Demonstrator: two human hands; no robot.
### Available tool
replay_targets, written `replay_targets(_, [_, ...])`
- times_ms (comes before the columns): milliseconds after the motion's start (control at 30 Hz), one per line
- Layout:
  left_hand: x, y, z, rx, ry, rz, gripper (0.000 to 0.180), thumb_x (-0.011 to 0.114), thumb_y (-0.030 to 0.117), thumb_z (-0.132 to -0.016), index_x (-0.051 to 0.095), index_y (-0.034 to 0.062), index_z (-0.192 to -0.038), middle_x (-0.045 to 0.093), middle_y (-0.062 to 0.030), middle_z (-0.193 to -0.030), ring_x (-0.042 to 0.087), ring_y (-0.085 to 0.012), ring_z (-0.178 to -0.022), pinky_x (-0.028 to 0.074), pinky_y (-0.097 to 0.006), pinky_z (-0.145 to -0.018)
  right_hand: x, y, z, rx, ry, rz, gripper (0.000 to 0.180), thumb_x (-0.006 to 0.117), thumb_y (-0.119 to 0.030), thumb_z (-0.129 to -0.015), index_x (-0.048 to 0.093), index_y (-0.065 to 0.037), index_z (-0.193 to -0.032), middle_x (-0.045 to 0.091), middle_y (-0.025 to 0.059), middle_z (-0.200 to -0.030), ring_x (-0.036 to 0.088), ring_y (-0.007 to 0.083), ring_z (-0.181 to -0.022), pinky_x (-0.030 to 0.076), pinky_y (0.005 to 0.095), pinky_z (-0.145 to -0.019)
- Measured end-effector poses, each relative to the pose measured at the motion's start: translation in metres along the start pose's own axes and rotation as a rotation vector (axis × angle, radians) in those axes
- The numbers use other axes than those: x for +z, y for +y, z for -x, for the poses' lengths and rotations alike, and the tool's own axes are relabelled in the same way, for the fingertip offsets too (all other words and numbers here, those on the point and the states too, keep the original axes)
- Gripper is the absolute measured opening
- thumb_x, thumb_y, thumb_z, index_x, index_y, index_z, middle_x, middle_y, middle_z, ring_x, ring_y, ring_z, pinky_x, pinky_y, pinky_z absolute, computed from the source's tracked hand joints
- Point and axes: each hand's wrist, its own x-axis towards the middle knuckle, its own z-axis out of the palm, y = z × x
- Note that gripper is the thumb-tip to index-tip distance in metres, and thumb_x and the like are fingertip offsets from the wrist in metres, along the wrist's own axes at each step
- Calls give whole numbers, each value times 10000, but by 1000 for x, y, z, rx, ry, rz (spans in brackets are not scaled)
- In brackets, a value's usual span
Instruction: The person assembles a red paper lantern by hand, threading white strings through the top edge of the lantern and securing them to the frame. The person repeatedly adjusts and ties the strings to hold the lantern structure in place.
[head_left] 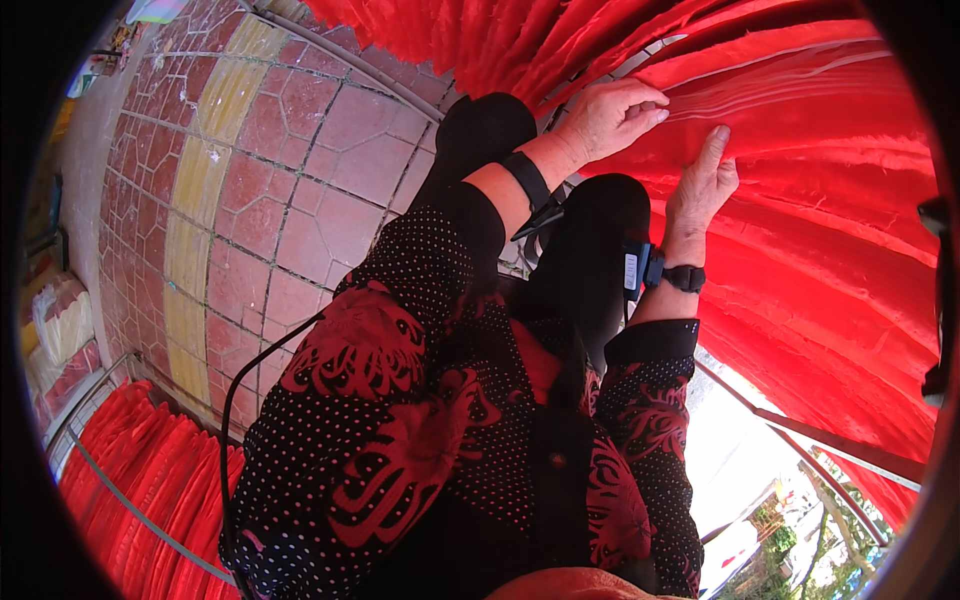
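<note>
Layered sheets of red cloth [820,215] hang in long folds in front of me and to the right. My left hand [615,118] is closed in a pinch at a fold of this cloth, where thin pale lines, perhaps threads or a sheer edge, run off to the right from the fingertips. Below it and to the right, my right hand [703,190] has its thumb raised against the cloth and its other fingers curled. A fold seems to pass between thumb and fingers, though its grip is partly hidden. Dark straps circle both my forearms.
More gathered red cloth [150,490] hangs on a metal rack at the lower left. Metal bars [840,440] cross at the lower right beneath the cloth. Reddish paving [340,150] with a yellow strip [205,200] lies to the left. My knees are under my hands.
</note>
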Motion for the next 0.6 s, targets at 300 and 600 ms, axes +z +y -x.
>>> replay_targets(300, [-13, -1, -10, -11, 323, -147, 159, 779, 46, -769, 661, 63, -875, 608, -4, -751, 561, -68, -602, 465, -220, -560, -2, 19, 9, -83, 11, -37, 298, 587, -271, -993, 635, -41, -810, 540, -72, -716, 399, 24, -657, 346, 199, -592])
replay_targets(600, [-21, -2, -10, -82, 256, -145, 214, 809, 96, -753, 676, 30, -907, 614, -16, -768, 533, -87, -599, 459, -226, -568, -7, 53, 28, 2, -6, -59, 301, 614, -213, -978, 562, -77, -715, 483, -78, -640, 387, 20, -593, 324, 206, -528])
